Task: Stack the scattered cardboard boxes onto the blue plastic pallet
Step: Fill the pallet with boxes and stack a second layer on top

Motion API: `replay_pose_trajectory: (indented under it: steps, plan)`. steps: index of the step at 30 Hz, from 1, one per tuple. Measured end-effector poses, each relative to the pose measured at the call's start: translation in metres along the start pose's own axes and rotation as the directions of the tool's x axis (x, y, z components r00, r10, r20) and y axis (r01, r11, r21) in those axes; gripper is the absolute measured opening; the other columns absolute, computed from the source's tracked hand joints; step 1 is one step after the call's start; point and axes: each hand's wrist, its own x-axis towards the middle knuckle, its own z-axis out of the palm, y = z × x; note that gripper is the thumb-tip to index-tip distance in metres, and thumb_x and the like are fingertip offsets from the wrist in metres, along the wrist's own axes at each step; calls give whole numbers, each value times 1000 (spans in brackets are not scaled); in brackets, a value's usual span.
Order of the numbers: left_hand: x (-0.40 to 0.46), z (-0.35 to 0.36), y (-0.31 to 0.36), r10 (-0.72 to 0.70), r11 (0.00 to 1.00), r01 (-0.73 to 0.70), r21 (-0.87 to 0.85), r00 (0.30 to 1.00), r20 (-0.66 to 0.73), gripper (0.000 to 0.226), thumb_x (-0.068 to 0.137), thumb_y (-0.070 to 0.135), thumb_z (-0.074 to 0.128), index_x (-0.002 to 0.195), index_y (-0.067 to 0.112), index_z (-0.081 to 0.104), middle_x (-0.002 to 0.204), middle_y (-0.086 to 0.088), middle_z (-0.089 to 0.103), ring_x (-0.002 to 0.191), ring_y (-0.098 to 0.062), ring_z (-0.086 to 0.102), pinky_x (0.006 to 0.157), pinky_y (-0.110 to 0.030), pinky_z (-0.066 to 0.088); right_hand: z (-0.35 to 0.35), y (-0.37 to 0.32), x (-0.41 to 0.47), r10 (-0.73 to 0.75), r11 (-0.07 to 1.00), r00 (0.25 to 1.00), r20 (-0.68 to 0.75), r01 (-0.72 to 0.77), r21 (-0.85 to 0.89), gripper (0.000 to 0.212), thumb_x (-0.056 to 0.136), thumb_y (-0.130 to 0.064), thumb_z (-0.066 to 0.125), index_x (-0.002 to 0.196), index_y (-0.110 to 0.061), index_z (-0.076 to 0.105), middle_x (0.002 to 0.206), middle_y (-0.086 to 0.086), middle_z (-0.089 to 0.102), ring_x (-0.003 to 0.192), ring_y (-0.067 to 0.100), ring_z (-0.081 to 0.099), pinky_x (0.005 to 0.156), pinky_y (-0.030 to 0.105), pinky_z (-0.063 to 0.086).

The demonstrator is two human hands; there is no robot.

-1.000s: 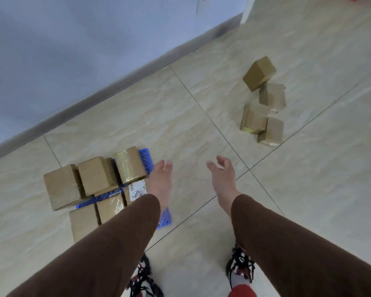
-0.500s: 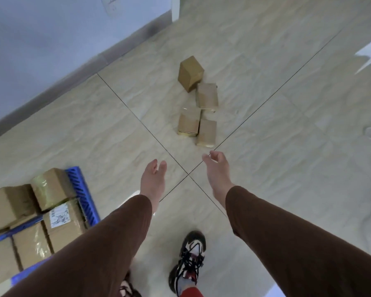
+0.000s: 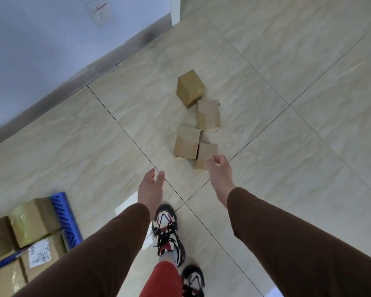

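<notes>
four loose cardboard boxes lie on the floor tiles ahead, well apart from the blue plastic pallet (image 3: 67, 221) at the lower left edge of the view. several boxes already sit on the pallet, among them a labelled box (image 3: 42, 252) and a tape-wrapped box (image 3: 30, 221) on top of others; the frame cuts the stack off, so a full count cannot be told. by my reckoning the job is past halfway, with the four loose ones left to carry over.

the far box (image 3: 190, 87) stands tilted, one corner toward the camera. the second box (image 3: 208, 114) sits just beside it, its longer side running toward the viewer. the third box (image 3: 187, 142) and the nearest box (image 3: 207, 153) touch side by side, their longer sides also running roughly toward the viewer. together the four form a ragged line leading away from the person.

both hands hold nothing. the left hand (image 3: 151, 189) is stretched forward with fingers straight and relaxed. the right hand (image 3: 220, 171) reaches over the nearest box with fingers loosely curled; whether it touches the cardboard cannot be told.
</notes>
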Motion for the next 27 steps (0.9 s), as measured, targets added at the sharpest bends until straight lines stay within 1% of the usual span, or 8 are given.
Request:
replay_pose_trajectory:
  steps: [3, 5, 9, 14, 17, 20, 23, 27]
  plan:
    - [41, -1, 6, 30, 990, -28, 138, 1000, -11, 62, 103, 44, 47, 158, 18, 32, 162, -3, 36, 148, -22, 35, 121, -39, 27, -2, -12, 46, -19, 993, 999, -49, 13, -120, 47, 99, -32, 50, 144, -20, 50, 147, 2, 52, 129, 23, 51, 103, 36, 42]
    - [70, 0, 9, 67, 964, -53, 260, 997, -46, 64, 104, 44, 46, 159, 16, 28, 164, -4, 32, 151, -24, 30, 123, -40, 25, -4, -16, 75, -41, 976, 997, -58, 28, -214, 52, 101, -35, 45, 152, -22, 42, 153, 3, 46, 140, 26, 40, 111, 42, 37]
    - [130, 14, 11, 180, 854, -106, 510, 979, -99, 67, 106, 39, 41, 161, 12, 15, 170, -9, 8, 157, -26, 4, 126, -39, 9, 0, -15, 130, -142, 911, 988, -54, 109, -399, 57, 105, -41, 38, 158, -23, 30, 163, 1, 34, 150, 24, 24, 116, 49, 28]
    - [191, 60, 8, 290, 751, -149, 643, 950, -119, 71, 106, 38, 40, 162, 14, 5, 170, -11, 0, 157, -31, -1, 126, -43, 8, 28, 4, 188, -167, 820, 986, 7, 143, -555, 59, 106, -44, 34, 160, -22, 27, 166, 0, 29, 154, 22, 16, 120, 48, 19]
    - [223, 93, 3, 264, 793, -162, 587, 960, -92, 69, 106, 37, 38, 162, 16, 4, 170, -8, 0, 157, -28, -1, 125, -41, 7, 52, 18, 216, -140, 784, 989, 52, 142, -604, 56, 105, -44, 32, 155, -19, 33, 165, 2, 32, 153, 25, 18, 121, 49, 18]
    - [248, 119, -1, 216, 870, -165, 465, 975, -59, 68, 106, 40, 36, 163, 17, 5, 170, -6, 7, 157, -25, 5, 126, -41, 10, 72, 31, 240, -109, 751, 989, 100, 148, -643, 55, 105, -47, 29, 148, -16, 43, 159, 5, 41, 152, 27, 21, 121, 50, 19]
    - [264, 139, -1, 95, 962, -93, 258, 995, 6, 66, 106, 44, 35, 162, 21, 11, 165, -6, 28, 150, -27, 31, 121, -40, 27, 86, 38, 254, -71, 699, 989, 132, 144, -701, 56, 104, -46, 26, 140, -13, 55, 154, 3, 45, 151, 27, 20, 122, 50, 14]
    - [261, 145, 6, -6, 995, 3, 98, 999, 34, 55, 106, 41, 34, 153, 14, 35, 148, -12, 51, 132, -31, 52, 111, -46, 42, 92, 31, 252, -37, 684, 993, 114, 108, -721, 57, 105, -43, 24, 137, -14, 61, 155, 2, 44, 152, 28, 16, 123, 54, 4]
